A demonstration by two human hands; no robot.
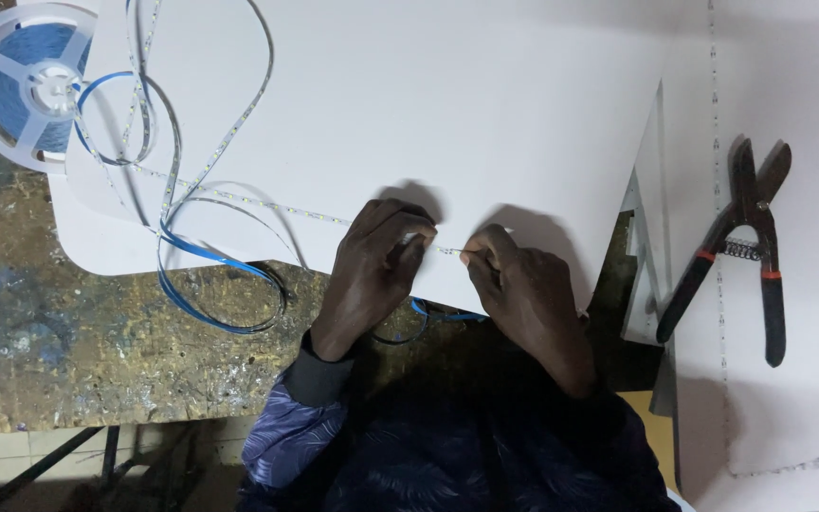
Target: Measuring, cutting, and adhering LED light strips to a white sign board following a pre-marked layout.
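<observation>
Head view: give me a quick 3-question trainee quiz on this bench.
1. True or false: both hands pinch the LED strip on the white board.
2. Where does the reel lie? A) top left B) bottom right
3. Which tool lies right of the right hand?

Key: 1 true: left hand and right hand both grip it. 2 A. 3 the snips, lying untouched.

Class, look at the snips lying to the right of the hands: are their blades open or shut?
Open. The snips lie on the white sheet with blade tips spread and handles apart, spring showing between them.
</observation>
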